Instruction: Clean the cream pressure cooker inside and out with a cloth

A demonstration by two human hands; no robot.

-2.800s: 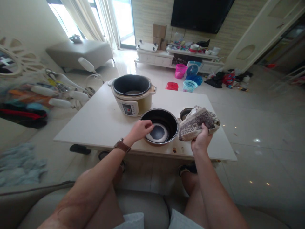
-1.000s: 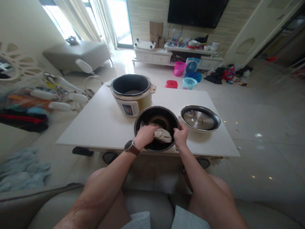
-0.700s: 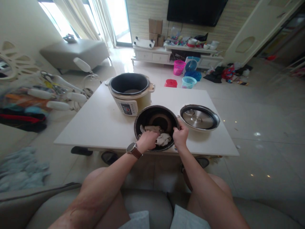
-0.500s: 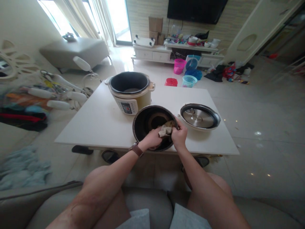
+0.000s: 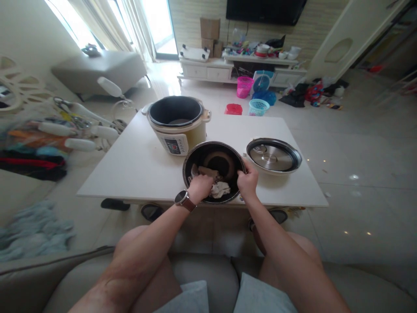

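Note:
A dark inner pot (image 5: 189, 158) is tilted toward me at the front of the white table, its mouth facing me. My right hand (image 5: 248, 179) grips its right rim, thumb over the edge. Inside the pot, my left hand (image 5: 201, 188), with a watch on the wrist, is closed on a pale crumpled cloth (image 5: 220, 190) that lies against the inner wall. Behind the pot stands the cooker body (image 5: 195, 137), lidless, with a control panel in front. To the right, the round lid (image 5: 274, 157) rests with its metal inner side up.
The white table (image 5: 130, 174) holds all these things, and a grey sofa (image 5: 208, 278) is under me. Beyond the table, a red stool (image 5: 233, 109), a light blue basket (image 5: 259, 107) and a pink basket (image 5: 244, 87) stand on the floor. A lamp (image 5: 81, 144) with white shades is at the left.
My left hand has moved with the cloth from the pot's right inner side to its lower left. My right hand keeps its hold on the rim.

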